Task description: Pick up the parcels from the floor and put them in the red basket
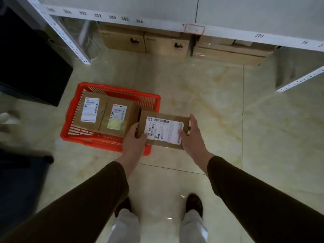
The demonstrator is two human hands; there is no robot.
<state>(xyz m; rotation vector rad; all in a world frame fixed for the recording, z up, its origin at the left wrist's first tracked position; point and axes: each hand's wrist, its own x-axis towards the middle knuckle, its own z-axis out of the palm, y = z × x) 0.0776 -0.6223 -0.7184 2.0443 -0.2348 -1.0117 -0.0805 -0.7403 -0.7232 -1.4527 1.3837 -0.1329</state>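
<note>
Parcel in my hands: a flat brown cardboard parcel [164, 131] with a large white shipping label [164, 129] facing up, printed with barcodes. I hold it level between both hands, above the near right corner of the basket, partly over the rim and partly over bare floor.

My left hand [134, 138]: clamped on the parcel's left edge, thumb lying on top, fingers curled underneath out of sight.

My right hand [192, 135]: clamped on the parcel's right edge, thumb pressed on the label, fingers stretched along the far side of the box.

Red basket [70, 120]: a slatted red plastic basket on the floor, just left of and beyond my left hand.

Parcels in the basket: two brown boxes side by side. The left box [91, 111] carries a white label; the right box [119, 118] carries a white label with a pale yellow patch and lies next to my left hand.

My sleeves [98, 193]: long, dark brown, reaching to both wrists.

Floor [210, 102]: glossy pale tile with yellowish veining, under and to the right of my hands.

My feet [194, 204]: dark shoes and light trousers, below my arms.

Beyond my hands: a white metal shelf [157, 26] with handwritten numbers along its edge, and cardboard cartons [145, 41] stored beneath it.
</note>
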